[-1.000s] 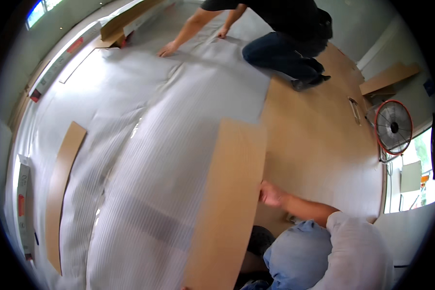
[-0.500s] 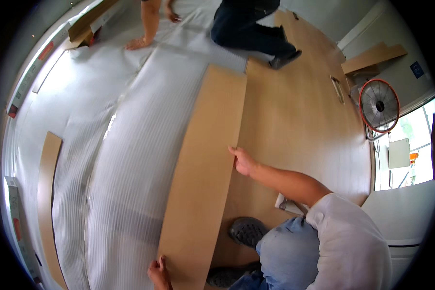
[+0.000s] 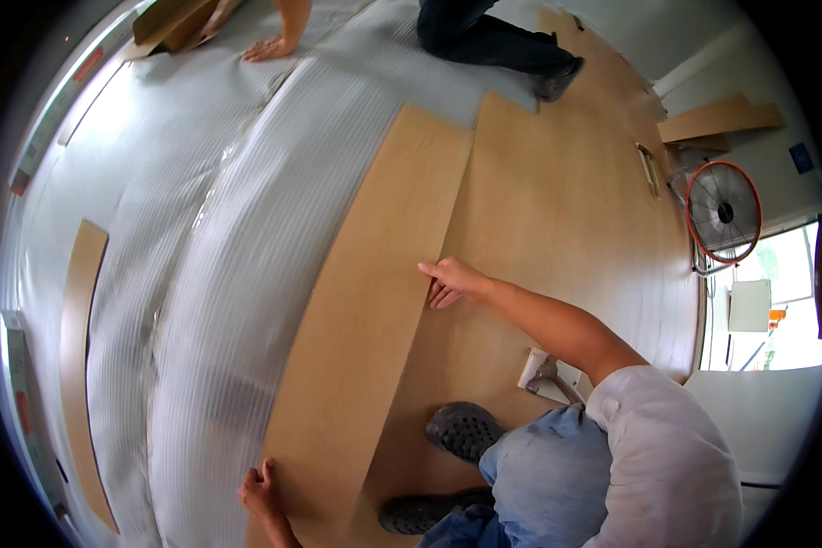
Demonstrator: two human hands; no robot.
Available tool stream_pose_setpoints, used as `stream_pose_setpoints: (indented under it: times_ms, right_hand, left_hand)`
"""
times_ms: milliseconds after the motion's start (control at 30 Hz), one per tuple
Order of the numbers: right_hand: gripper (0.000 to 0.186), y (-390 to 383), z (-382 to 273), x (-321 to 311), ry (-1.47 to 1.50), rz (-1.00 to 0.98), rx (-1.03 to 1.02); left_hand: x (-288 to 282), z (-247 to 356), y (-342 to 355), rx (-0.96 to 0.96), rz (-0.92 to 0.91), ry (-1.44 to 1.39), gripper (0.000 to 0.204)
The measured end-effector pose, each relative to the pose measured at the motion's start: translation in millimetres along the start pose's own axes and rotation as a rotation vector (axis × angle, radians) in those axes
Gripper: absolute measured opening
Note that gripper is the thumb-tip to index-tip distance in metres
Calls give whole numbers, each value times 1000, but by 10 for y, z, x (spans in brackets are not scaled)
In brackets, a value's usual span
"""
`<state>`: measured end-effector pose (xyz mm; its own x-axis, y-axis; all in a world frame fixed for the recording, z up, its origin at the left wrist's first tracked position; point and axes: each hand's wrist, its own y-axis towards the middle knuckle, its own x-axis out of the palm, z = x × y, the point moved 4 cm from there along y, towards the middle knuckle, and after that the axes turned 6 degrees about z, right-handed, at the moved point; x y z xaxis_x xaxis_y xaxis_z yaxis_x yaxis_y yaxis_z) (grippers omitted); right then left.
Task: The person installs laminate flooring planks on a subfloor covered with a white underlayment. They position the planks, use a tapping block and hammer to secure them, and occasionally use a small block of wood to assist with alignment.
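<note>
A long light-wood floor plank [image 3: 365,301] lies at a slant in front of me, its far right corner by the edge of the laid wood floor [image 3: 557,228]. My left hand [image 3: 260,491] is closed on its left edge near the close end, thumb on top. Farther along, my right hand [image 3: 454,281] grips the right edge, thumb on the upper face and fingers curled below. Whether the plank's long edge meets the laid boards is hard to make out. Ribbed silvery underlay [image 3: 247,301] spreads to the left of it.
A hammer-like tool [image 3: 550,373] on a white block rests beside my knee. Another plank [image 3: 80,365] lies at far left. A co-worker [image 3: 493,41] kneels ahead, one hand on the underlay, near a cardboard box [image 3: 169,27]. A round fan [image 3: 723,212] stands at right.
The plank's near end has swung left with my left hand, so the plank slants more. The co-worker's other hand has moved to the cardboard box. My view has shifted slightly.
</note>
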<state>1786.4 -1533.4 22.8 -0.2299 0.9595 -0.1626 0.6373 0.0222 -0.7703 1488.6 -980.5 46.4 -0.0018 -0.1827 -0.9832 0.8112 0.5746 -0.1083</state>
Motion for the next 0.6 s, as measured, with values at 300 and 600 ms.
stream_pose_setpoints:
  times_ms: [300, 600]
  right_hand:
    - [41, 262, -1603, 586, -821, 367, -922]
    - [43, 796, -1611, 1222, -1244, 55, -1223]
  left_hand:
    - [97, 76, 168, 131, 4, 26, 57]
    - [119, 63, -51, 133, 88, -33, 57]
